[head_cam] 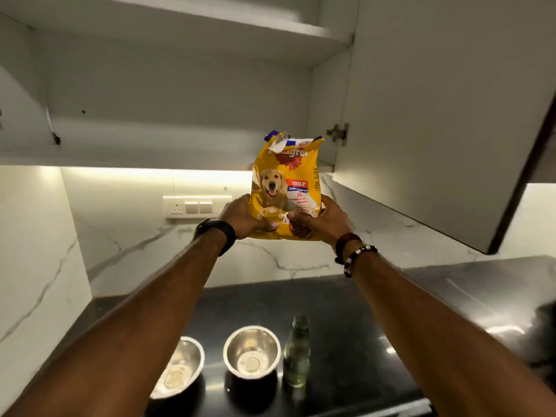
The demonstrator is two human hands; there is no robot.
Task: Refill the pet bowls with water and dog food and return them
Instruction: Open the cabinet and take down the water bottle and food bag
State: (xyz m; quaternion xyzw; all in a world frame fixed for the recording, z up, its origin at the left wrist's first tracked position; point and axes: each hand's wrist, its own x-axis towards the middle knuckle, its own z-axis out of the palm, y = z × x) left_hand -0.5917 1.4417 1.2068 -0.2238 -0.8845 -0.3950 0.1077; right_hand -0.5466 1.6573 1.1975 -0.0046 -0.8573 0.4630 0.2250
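A white marble-veined wall (36,236) stands at the far left, and a white switch plate with a socket (192,207) sits on the backsplash under the lit underside of the open wall cabinet (168,94). The left hand (240,219), with a black watch (217,233) on its wrist, grips the lower left edge of the yellow dog food bag (285,188), thumb across the front and fingers curled behind. The bag is held upright in the air in front of the cabinet's bottom shelf, its torn top open, a dog pictured on its face. The right hand (323,222) grips the bag's lower right corner the same way, thumb on the front; beaded bracelets (353,254) circle that wrist.

Below, on the black countertop (376,341), a steel bowl (177,367) sits partly hidden by the left forearm. Just right of it, apart, stands a second steel bowl (252,352). Neither shows kibble. A clear glass bottle (297,352) stands upright just beside the second bowl. The cabinet door (436,115) hangs open at the right.
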